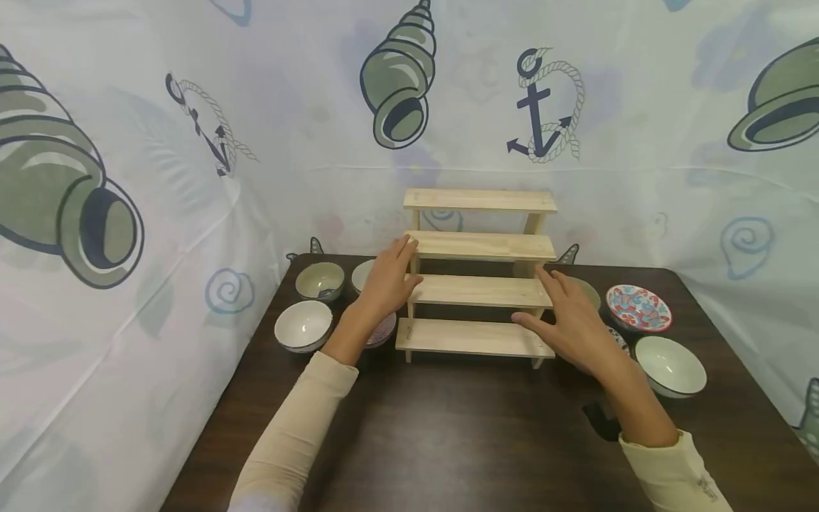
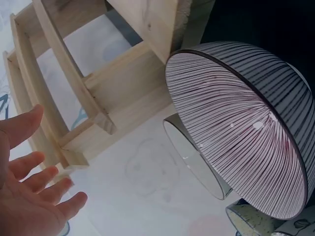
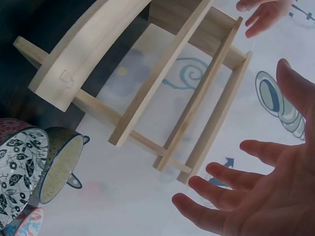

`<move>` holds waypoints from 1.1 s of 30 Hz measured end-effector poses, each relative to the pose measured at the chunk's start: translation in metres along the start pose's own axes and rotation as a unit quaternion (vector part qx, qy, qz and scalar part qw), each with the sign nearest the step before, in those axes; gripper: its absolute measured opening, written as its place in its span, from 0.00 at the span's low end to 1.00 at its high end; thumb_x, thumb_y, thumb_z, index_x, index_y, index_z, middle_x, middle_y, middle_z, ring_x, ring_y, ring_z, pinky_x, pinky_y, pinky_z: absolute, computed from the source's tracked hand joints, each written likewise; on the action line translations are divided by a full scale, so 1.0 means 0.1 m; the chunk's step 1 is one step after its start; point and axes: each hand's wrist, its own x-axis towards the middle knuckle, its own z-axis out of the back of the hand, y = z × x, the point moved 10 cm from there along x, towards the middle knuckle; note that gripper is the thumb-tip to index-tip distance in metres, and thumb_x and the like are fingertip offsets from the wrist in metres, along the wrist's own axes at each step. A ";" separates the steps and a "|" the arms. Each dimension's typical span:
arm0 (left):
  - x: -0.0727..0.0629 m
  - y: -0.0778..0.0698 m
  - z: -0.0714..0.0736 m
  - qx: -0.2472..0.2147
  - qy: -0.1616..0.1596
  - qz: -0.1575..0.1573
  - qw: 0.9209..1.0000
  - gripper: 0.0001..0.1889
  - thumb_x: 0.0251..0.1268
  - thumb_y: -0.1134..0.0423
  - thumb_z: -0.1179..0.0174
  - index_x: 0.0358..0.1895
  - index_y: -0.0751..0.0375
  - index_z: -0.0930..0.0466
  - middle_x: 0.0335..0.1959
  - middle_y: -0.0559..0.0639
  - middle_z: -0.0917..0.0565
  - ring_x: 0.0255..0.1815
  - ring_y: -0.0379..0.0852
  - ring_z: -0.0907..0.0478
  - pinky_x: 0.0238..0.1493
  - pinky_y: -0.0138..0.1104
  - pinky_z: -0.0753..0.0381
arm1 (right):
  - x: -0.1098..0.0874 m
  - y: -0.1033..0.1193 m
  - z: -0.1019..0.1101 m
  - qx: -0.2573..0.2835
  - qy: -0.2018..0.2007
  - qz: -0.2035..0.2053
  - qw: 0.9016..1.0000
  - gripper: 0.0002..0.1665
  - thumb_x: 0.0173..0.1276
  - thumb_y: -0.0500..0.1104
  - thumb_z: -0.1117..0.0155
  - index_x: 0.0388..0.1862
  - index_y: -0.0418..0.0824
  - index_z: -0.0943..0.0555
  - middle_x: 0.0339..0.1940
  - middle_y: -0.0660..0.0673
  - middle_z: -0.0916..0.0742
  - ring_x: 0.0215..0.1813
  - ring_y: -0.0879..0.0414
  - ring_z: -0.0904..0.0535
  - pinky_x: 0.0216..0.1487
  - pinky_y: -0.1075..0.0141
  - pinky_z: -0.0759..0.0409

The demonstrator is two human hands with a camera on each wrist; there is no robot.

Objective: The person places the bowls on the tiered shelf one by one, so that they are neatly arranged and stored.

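Observation:
A light wooden four-tier rack [image 1: 480,290] stands at the back of the dark table. My left hand [image 1: 382,288] is raised beside its left end, fingers extended and thumb apart, with nothing held. At the rack's right end my right hand [image 1: 572,327] is held up the same way, fingers spread and palm facing inward. In the left wrist view, a bowl with fine stripes inside [image 2: 236,132] sits near the rack's end. The right wrist view has a bowl with black leaf patterns [image 3: 22,172] and a speckled bowl with small handles [image 3: 61,167] beside the rack.
On the left stand a white bowl [image 1: 303,326] and an olive bowl [image 1: 320,282]. A red-and-blue patterned bowl [image 1: 638,308] and a pale bowl [image 1: 670,366] stand on the right. A small black object [image 1: 601,421] lies near my right wrist. Printed cloth [image 1: 473,92] hangs behind the table [image 1: 435,434].

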 end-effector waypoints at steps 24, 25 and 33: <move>0.27 0.18 -0.19 -0.035 -0.004 -0.002 0.999 0.32 0.82 0.61 0.49 0.82 0.65 0.46 0.85 0.60 0.47 0.86 0.61 0.50 0.85 0.53 0.47 | -0.26 -0.51 0.07 -0.005 -0.045 -0.048 0.998 0.57 0.71 0.64 0.34 0.84 0.34 0.47 0.79 0.22 0.38 0.78 0.21 0.43 0.72 0.24 0.41; 0.27 0.19 -0.20 -0.036 -0.003 -0.002 0.999 0.32 0.82 0.61 0.50 0.82 0.65 0.46 0.85 0.61 0.48 0.86 0.61 0.50 0.85 0.53 0.47 | -0.27 -0.54 0.07 -0.005 -0.045 -0.050 0.998 0.58 0.71 0.64 0.34 0.83 0.33 0.47 0.79 0.21 0.37 0.78 0.21 0.43 0.72 0.24 0.41; 0.30 0.22 -0.17 -0.049 -0.011 0.001 0.999 0.29 0.85 0.61 0.54 0.82 0.64 0.45 0.85 0.61 0.45 0.86 0.59 0.49 0.85 0.51 0.45 | -0.36 -0.76 0.10 0.000 -0.061 -0.056 0.997 0.59 0.71 0.63 0.33 0.84 0.32 0.50 0.77 0.19 0.37 0.76 0.20 0.43 0.70 0.24 0.41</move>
